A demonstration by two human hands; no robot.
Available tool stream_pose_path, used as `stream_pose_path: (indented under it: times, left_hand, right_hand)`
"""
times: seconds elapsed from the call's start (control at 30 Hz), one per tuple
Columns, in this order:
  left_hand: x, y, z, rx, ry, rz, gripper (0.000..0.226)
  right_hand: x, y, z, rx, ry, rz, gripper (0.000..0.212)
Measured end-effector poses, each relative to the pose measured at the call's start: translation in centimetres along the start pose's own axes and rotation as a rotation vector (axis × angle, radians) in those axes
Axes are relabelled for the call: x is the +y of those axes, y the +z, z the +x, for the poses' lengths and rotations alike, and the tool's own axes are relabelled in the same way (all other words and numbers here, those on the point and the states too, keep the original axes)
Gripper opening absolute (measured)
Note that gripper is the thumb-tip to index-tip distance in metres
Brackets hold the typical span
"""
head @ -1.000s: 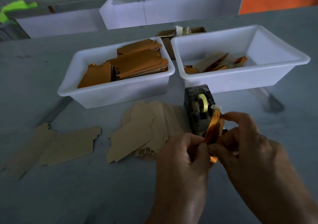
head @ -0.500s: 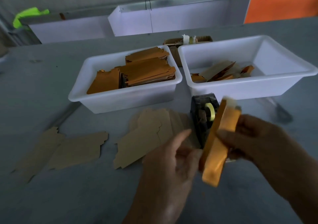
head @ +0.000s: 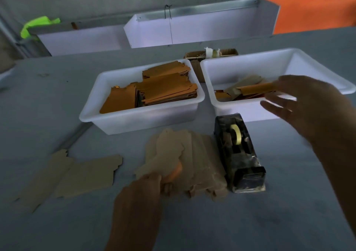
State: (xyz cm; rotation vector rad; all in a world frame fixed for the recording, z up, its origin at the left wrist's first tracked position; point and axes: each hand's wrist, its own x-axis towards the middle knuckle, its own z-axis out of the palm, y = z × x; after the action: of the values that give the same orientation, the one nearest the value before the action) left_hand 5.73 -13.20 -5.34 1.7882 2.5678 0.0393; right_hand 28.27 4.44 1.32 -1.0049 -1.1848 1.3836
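My right hand [head: 308, 106] hung over the near rim of the right bin [head: 250, 61] with its fingers spread and nothing held in them. One folded orange piece [head: 256, 87] lay on the heap inside that bin, right at my fingertips; I could not tell whether they touched it. My left hand [head: 138, 198] was low on the counter [head: 269, 221], with its fingers curled round the near edge of the top blank [head: 169, 154] of one fanned stack of blanks [head: 200, 164], and a bit of orange underside showed at the raised edge.

There were two white bins side by side. The left bin [head: 138, 119] held orange blanks in flat piles, too many to count. One black tape dispenser [head: 238, 154] stood just beside the stack, on its right, in front of the right bin. Two loose blanks [head: 90, 175] lay flat at the left, overlapping each other. One small cardboard box [head: 194, 57] sat behind the gap between the bins.
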Motion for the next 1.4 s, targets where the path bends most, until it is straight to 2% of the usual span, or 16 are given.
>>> stream_pose_path:
  times: [0.1, 0.17, 0.23, 0.3, 0.4, 0.43, 0.5, 0.57, 0.63, 0.67, 0.7, 0.77, 0.83, 1.07, 1.2, 1.4]
  left_hand:
    - [1.9, -1.7, -0.8, 0.145, -0.015, -0.063, 0.006]
    - [3.4, -1.7, -1.6, 0.272, 0.082, -0.168, 0.009]
    - [5.1, -1.5, -2.5, 0.324, 0.162, -0.186, 0.018]
    - [6.5, -1.2, -3.1, 0.354, 0.197, -0.182, 0.015]
    - [7.4, -0.5, -3.3, 0.408, 0.22, -0.219, 0.017]
    - [7.3, -0.3, -3.2, 0.422, 0.254, -0.255, 0.015]
    - [6.8, -0.5, -3.1, 0.422, 0.264, -0.382, 0.024]
    - [5.9, -1.2, -2.9, 0.45, 0.138, -0.544, 0.028]
    - [5.0, -1.8, -2.7, 0.369, -0.071, -0.765, 0.045]
    - [4.5, -1.9, -2.5, 0.268, -0.152, -0.893, 0.058]
    - [4.0, -2.0, -2.2, 0.136, -0.199, -1.041, 0.06]
    - [3.3, -2.0, -1.5, -0.152, -0.166, -1.294, 0.043]
    - [3.5, -1.9, -1.3, -0.287, -0.124, -1.362, 0.025]
    - [3.9, -1.4, -1.0, -0.383, -0.134, -1.356, 0.027]
    - [4.3, -1.4, -0.8, -0.323, -0.141, -1.32, 0.014]
    - [5.2, -1.2, -1.1, -0.281, -0.213, -1.348, 0.013]
  right_hand:
    - [1.3, 1.3, -6.8, -0.121, 0.041, -0.021, 0.009]
    - [3.0, 3.6, -10.9, -0.283, 0.202, -0.108, 0.034]
    - [4.9, 5.1, -13.5, -0.273, 0.361, -0.133, 0.062]
    - [6.5, 5.7, -14.2, -0.195, 0.434, -0.084, 0.056]
    - [7.1, 5.9, -13.8, -0.193, 0.513, 0.065, 0.017]
    - [7.1, 5.7, -13.5, -0.17, 0.52, 0.114, 0.015]
    - [7.4, 5.1, -13.2, -0.118, 0.503, 0.169, 0.028]
    - [7.4, 4.6, -12.9, -0.106, 0.472, 0.164, 0.033]
    - [7.4, 4.1, -12.8, -0.128, 0.457, 0.168, 0.03]
    - [7.5, 3.9, -12.8, -0.142, 0.449, 0.167, 0.028]
    - [7.6, 3.9, -12.9, -0.155, 0.451, 0.163, 0.026]
    - [7.6, 4.0, -13.0, -0.171, 0.465, 0.164, 0.023]
    - [7.5, 4.1, -13.1, -0.176, 0.47, 0.173, 0.021]
    - [7.8, 3.3, -13.1, -0.184, 0.388, 0.015, 0.027]
    - [8.0, 3.2, -13.2, -0.176, 0.304, -0.108, 0.03]
    - [7.3, 3.3, -13.6, -0.16, 0.166, -0.133, 0.014]
